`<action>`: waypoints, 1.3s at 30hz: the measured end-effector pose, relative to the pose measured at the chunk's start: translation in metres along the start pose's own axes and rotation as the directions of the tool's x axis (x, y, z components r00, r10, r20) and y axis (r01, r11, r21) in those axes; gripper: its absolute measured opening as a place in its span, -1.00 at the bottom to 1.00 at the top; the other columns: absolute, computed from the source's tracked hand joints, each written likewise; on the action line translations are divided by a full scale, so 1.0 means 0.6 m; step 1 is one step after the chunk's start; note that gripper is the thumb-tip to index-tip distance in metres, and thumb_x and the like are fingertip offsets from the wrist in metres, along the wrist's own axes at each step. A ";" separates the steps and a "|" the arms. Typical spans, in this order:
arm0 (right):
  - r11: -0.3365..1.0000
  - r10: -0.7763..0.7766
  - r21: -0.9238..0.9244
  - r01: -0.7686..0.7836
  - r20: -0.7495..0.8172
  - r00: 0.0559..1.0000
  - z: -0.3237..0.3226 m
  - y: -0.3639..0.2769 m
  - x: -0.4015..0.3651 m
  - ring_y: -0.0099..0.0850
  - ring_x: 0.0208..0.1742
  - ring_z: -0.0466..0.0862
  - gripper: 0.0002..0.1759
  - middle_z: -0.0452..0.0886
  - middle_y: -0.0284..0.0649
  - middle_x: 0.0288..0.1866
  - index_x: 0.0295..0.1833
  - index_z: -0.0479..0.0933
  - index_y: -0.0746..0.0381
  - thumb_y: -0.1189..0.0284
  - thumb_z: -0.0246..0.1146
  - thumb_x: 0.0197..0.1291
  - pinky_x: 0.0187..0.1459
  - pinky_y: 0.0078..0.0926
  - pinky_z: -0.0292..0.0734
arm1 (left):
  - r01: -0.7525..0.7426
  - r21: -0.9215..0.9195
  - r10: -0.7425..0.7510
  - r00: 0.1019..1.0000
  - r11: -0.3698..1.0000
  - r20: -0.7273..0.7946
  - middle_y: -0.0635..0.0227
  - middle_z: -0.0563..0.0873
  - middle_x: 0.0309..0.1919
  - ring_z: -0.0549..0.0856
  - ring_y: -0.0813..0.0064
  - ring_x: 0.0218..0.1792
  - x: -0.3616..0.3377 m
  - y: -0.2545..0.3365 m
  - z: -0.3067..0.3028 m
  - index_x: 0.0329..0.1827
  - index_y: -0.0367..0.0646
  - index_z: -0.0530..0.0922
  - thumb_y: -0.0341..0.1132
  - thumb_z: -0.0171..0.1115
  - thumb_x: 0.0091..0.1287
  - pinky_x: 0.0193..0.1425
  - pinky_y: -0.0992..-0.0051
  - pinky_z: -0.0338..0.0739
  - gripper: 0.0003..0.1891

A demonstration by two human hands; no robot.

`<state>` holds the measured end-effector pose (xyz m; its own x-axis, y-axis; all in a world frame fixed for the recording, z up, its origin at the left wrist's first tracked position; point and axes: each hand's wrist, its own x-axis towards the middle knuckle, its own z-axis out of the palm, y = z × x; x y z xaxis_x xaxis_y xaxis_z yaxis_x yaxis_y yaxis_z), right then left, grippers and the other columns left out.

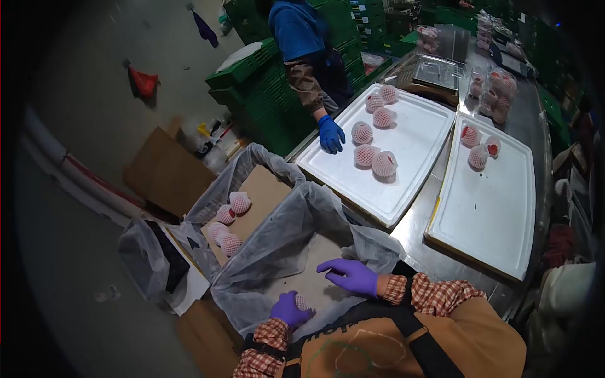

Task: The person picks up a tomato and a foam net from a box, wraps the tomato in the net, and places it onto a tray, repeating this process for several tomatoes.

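My left hand (290, 309), in a purple glove, is low inside a plastic-lined box (258, 268), its fingers closed round a fruit in a pink-and-white foam net (302, 303). Over the right part of the same box is my right hand (353, 276), also purple-gloved, with its fingers apart and nothing in them. Brown cardboard (318, 255) shows at the bottom of the box. Beside it, a second lined box holds several netted fruits (230, 244) on a cardboard sheet (265, 187).
Several netted fruits (362, 133) lie on a large white tray (403, 151); three more (478, 157) are on a narrower tray (485, 220). A co-worker's blue-gloved hand (331, 134) is at the large tray's left edge. Green crates (252, 94) stand behind; packed fruit (498, 94) is at the back right.
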<state>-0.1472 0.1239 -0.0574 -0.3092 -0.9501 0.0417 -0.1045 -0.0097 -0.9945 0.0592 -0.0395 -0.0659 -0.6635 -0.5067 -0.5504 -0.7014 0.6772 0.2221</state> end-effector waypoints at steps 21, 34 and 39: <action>0.758 0.137 0.644 -0.100 -0.007 0.991 0.017 -0.040 0.013 -0.44 0.32 0.42 -0.43 0.39 -0.18 0.35 0.47 0.16 0.29 0.24 0.00 0.47 0.34 -0.52 0.28 | -0.430 -0.106 0.219 0.638 0.897 -0.738 -0.10 0.39 0.23 0.50 0.05 0.21 -0.049 0.191 -0.073 0.40 -0.32 0.18 -0.01 0.41 0.15 0.20 0.29 0.46 -0.12; 0.946 -0.307 -0.154 0.286 -0.132 0.943 -0.040 -0.051 0.042 -0.21 0.19 0.57 -0.55 0.56 -0.06 0.18 0.34 0.40 0.11 0.21 0.06 0.42 0.22 -0.39 0.44 | -0.644 -0.749 0.223 0.762 0.155 -0.609 0.14 0.44 0.23 0.51 0.33 0.20 -0.036 0.161 -0.077 0.44 -0.22 0.18 -0.14 0.48 0.07 0.26 0.40 0.45 -0.09; 0.953 0.249 0.132 -0.274 0.180 0.952 -0.097 -0.079 0.021 -0.30 0.18 0.57 -0.51 0.57 -0.14 0.18 0.25 0.44 0.28 0.13 0.02 0.44 0.17 -0.40 0.49 | -0.238 -0.786 0.254 0.859 -0.571 -0.445 0.16 0.39 0.31 0.39 0.15 0.33 -0.032 0.158 -0.066 0.50 -0.20 0.07 0.19 0.17 0.23 0.42 0.11 0.27 -0.08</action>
<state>-0.2013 0.1305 -0.0041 -0.1498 -0.9628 -0.2250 0.1096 0.2101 -0.9715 -0.0050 0.0132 -0.0026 -0.8638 -0.5004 -0.0586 0.3537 -0.6851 0.6368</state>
